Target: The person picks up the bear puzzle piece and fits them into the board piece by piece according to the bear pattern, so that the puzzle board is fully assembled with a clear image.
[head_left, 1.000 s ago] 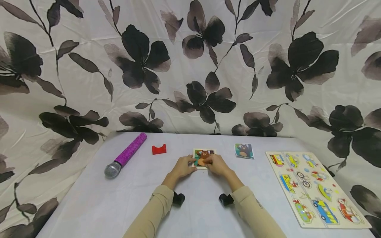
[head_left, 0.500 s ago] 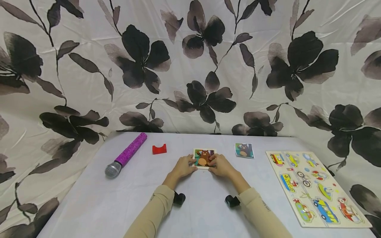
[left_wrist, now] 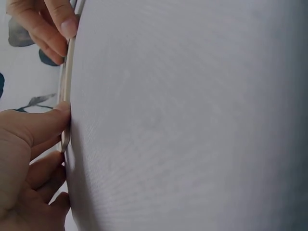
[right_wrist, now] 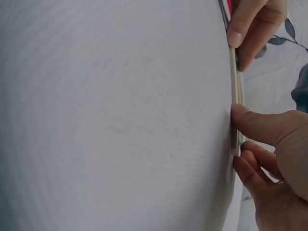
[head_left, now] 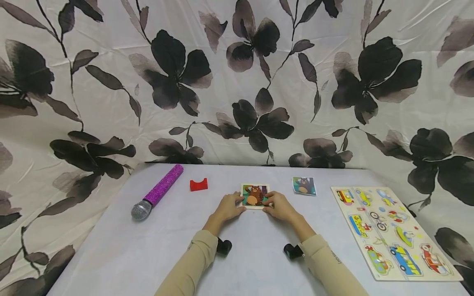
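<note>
A small bear picture board (head_left: 254, 195) with a pale wooden rim lies at the middle of the white table. On its left side my left hand (head_left: 226, 207) grips the edge between thumb and fingers. My right hand (head_left: 280, 206) pinches the opposite edge the same way, with the bear showing between both hands. The left wrist view has the board's thin edge (left_wrist: 69, 72) side-on, close over the tabletop, the thumb at its front corner. From the right wrist, the same edge (right_wrist: 234, 82) appears under the right thumb; fingertips sit beside and below the corner.
Behind to the right lies a loose bear picture card (head_left: 304, 186). A vehicle puzzle board (head_left: 394, 232) covers the table's right side. At the left are a red curved block (head_left: 198, 185) and a glittery purple microphone (head_left: 162, 188). A floral cloth (head_left: 255, 90) hangs behind.
My right hand has slid from over the bear picture outward to the board's right edge, uncovering the picture. The left hand has stayed at the left edge.
</note>
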`<state>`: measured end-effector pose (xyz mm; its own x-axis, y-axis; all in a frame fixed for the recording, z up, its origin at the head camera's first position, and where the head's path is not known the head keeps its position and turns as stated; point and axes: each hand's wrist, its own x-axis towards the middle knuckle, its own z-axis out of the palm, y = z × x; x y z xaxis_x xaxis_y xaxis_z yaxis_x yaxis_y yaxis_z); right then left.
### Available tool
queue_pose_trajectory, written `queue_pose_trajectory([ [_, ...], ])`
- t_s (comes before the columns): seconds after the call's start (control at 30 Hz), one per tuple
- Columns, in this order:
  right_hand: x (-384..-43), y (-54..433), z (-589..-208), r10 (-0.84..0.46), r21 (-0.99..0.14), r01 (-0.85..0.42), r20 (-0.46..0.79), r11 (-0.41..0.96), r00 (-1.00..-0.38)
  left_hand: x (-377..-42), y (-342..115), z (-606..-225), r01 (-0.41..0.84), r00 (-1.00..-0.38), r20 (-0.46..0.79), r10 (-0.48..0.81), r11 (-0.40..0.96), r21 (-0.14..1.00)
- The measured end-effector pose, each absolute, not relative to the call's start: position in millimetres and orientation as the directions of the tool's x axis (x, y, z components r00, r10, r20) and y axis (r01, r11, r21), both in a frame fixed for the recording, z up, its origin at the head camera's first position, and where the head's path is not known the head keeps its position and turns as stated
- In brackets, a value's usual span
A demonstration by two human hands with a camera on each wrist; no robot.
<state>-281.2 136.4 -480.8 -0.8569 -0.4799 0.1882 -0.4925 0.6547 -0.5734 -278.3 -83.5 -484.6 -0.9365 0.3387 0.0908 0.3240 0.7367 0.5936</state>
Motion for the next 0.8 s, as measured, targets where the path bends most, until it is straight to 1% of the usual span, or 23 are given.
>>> queue_pose_trajectory([
  [0.17,-282.2,137.6,-481.7,-0.495,-0.553,-0.528,0.226,0.644,-0.839,-279.0,-80.0,-482.2,0.317,-0.939,0.078,0.335,0.756,0.573],
  [0.3,-281.9,137.6,-483.9,-0.47,-0.567,-0.507,0.225,0.649,-0.853,-278.3,-80.0,-482.0,0.318,-0.938,0.072,0.34,0.757,0.571],
  [0.43,-279.4,139.0,-483.1,-0.466,-0.576,-0.482,0.189,0.661,-0.864,-277.1,-83.7,-484.8,0.332,-0.931,0.073,0.356,0.748,0.575],
  [0.57,-275.3,141.6,-477.5,-0.48,-0.574,-0.474,0.155,0.668,-0.863,-277.4,-89.4,-483.6,0.311,-0.935,0.06,0.35,0.726,0.614],
  [0.67,-271.6,146.0,-474.0,-0.469,-0.559,-0.463,0.144,0.688,-0.872,-277.0,-94.5,-479.6,0.285,-0.942,0.056,0.33,0.703,0.652],
  [0.73,-269.3,150.8,-471.9,-0.446,-0.544,-0.45,0.15,0.708,-0.883,-276.6,-99.9,-476.2,0.28,-0.946,0.066,0.317,0.699,0.658],
  [0.8,-267.3,158.0,-469.7,-0.409,-0.51,-0.433,0.166,0.743,-0.898,-276.9,-107.7,-472.2,0.278,-0.953,0.09,0.288,0.72,0.636],
])
